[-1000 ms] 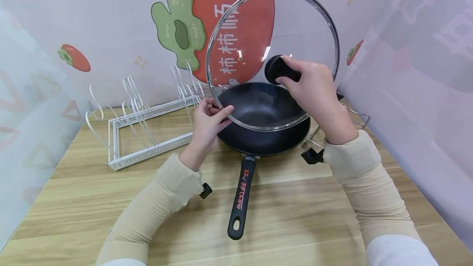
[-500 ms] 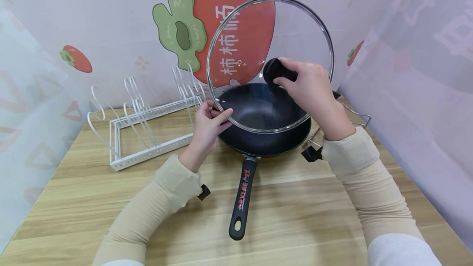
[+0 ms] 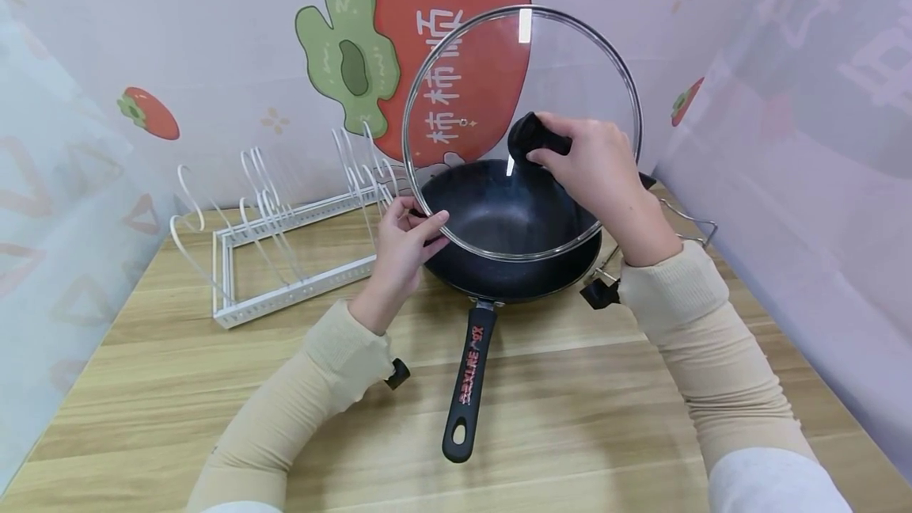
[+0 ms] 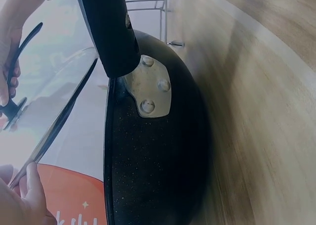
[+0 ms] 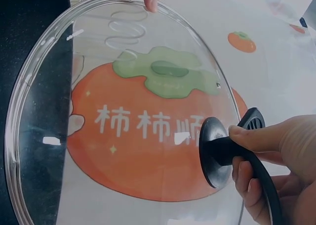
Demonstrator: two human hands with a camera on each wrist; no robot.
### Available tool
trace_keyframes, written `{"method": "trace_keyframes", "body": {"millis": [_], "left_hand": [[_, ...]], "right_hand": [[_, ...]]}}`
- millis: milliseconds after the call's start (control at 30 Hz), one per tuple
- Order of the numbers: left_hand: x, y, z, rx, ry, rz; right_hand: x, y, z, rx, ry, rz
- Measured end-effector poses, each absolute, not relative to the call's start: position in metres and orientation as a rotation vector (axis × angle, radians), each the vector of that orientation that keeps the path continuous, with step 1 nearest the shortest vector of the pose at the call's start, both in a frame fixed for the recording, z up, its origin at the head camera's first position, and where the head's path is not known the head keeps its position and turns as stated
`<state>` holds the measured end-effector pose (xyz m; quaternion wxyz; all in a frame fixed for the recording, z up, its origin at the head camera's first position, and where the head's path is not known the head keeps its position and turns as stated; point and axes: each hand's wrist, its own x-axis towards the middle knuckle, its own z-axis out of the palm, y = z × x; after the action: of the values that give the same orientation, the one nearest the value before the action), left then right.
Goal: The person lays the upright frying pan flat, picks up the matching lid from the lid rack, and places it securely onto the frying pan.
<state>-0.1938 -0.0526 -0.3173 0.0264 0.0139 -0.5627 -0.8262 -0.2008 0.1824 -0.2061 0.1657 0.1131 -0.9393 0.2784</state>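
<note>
A round glass lid (image 3: 477, 93) with a metal rim stands steeply tilted over a black wok (image 3: 509, 279), its lower edge overlapping the wok's opening in the head view. My left hand (image 3: 401, 248) pinches the lid's rim at the lower left, thumb on the near face. The right hand (image 3: 598, 172) grips the lid's black knob (image 5: 215, 153), thumb and fingers round its curved handle. In the left wrist view the wok's outer side (image 4: 158, 160) shows the riveted handle bracket (image 4: 153, 86). The wok's long black handle (image 3: 469, 382) points toward me, untouched.
On the left of the wooden table (image 3: 556, 434) stands a white rack (image 3: 299, 289) with curved wire dividers. A metal wire rack (image 3: 701, 228) sits to the right, partly hidden behind the right arm. Fabric walls enclose the back and sides.
The lid's upper rim has come down and the lid has shifted slightly in the head view. The right hand has moved slightly left; both hands keep their hold. The wok stays put.
</note>
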Motion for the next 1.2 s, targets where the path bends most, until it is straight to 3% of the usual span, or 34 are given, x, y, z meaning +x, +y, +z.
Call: {"method": "trace_keyframes", "body": {"millis": [1200], "left_hand": [[-0.189, -0.049, -0.325, 0.127, -1.571, -2.58]], "right_hand": [[-0.216, 0.177, -0.212, 0.298, -2.786, 0.715]]}}
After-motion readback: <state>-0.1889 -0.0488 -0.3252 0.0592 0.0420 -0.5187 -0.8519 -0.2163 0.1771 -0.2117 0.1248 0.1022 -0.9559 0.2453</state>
